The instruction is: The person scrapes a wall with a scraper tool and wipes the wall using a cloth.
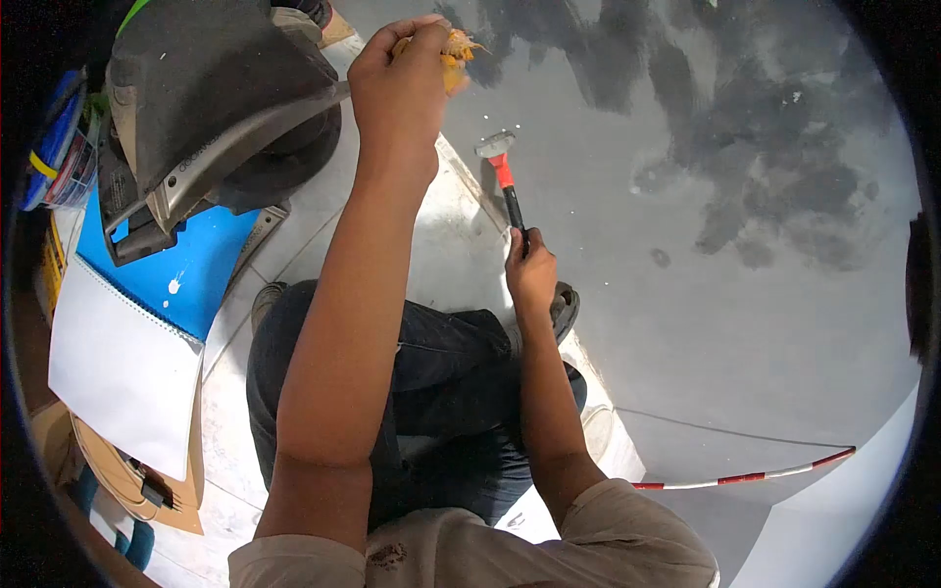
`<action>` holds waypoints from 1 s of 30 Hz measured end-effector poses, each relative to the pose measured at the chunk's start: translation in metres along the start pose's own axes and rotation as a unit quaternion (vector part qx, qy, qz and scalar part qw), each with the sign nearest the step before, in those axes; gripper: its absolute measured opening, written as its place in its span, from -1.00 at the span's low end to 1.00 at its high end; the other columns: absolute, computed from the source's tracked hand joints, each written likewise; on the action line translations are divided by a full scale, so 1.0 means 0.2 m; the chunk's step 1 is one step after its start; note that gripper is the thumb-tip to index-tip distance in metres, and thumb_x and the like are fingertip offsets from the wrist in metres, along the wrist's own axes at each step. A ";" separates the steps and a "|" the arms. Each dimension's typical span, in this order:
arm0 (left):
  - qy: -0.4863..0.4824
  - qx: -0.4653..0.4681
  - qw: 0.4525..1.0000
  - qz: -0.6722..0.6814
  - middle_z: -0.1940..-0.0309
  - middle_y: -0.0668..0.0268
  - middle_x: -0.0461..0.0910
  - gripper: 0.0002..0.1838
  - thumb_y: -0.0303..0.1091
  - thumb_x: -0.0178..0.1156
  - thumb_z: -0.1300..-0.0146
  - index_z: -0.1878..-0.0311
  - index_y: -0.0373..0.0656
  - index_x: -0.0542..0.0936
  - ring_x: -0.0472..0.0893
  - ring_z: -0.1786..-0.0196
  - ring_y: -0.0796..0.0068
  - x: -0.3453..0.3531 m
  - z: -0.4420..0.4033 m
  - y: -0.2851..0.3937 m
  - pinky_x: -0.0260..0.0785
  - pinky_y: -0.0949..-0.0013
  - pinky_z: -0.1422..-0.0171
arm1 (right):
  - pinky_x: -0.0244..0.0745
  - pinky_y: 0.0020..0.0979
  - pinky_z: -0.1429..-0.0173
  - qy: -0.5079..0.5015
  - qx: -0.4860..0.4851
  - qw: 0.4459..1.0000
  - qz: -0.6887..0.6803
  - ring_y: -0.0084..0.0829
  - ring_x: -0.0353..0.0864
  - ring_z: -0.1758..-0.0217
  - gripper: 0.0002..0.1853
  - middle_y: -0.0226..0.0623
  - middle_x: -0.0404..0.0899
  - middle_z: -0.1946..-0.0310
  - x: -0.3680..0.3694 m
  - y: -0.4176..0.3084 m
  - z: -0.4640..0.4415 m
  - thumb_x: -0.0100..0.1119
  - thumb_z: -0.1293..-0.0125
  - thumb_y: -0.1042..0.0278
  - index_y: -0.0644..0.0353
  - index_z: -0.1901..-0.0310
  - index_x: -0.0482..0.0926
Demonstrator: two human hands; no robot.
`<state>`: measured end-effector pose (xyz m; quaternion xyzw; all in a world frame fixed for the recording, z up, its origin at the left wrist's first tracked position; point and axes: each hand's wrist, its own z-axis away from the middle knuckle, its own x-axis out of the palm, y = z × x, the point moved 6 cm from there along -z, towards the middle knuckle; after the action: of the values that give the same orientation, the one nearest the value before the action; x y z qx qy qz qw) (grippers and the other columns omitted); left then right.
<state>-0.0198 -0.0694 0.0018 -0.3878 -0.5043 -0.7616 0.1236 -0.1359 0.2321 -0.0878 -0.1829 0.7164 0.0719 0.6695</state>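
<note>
My left hand (400, 93) is raised near the top of the view, its fingers closed around a frayed yellow-orange clump (455, 61), perhaps a worn sponge; its exact kind is unclear. My right hand (532, 272) grips the black handle of a scraper (504, 171) with a red neck. The scraper's broad pale blade points away from me and lies at or just in front of the grey wall (598, 225); whether it touches cannot be made out. White specks dot the wall around the blade. Dark, wet-looking patches (784, 186) spread over the wall to the right.
To my left stands a dark bag or case (211, 98). Below it lie a blue folder (181, 265) and a white spiral pad (127, 353) on cardboard. A red-and-white striped strip (745, 480) crosses the lower right. My bent legs (431, 392) rest over the pale tiled floor.
</note>
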 end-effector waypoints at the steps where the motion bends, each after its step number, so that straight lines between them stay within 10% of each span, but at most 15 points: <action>1: 0.001 0.001 1.000 -0.001 0.03 0.27 0.69 -0.74 -0.27 0.29 -0.42 -0.08 -0.16 0.69 0.70 0.00 0.45 0.00 0.00 0.01 0.68 0.34 -0.02 | 0.53 0.21 0.19 -0.001 -0.001 1.000 -0.001 0.33 0.67 0.23 -0.63 0.18 0.67 0.40 0.03 -0.03 -0.02 0.08 -0.56 0.00 0.20 0.19 0.54; 30: 0.012 0.007 1.000 0.004 -0.01 0.28 0.67 -0.73 -0.30 0.26 -0.43 -0.10 -0.18 0.69 0.69 -0.02 0.44 0.02 0.00 0.02 0.66 0.33 -0.04 | 0.55 0.15 0.13 0.013 0.004 1.000 -0.025 0.30 0.68 0.17 -0.63 0.15 0.69 0.34 -0.14 -0.04 -0.08 0.14 -0.52 -0.04 0.15 0.14 0.59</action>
<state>-0.0202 -0.0698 0.0071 -0.3796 -0.5063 -0.7624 0.1352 -0.1481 0.2243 -0.0575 -0.1989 0.7202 0.0494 0.6628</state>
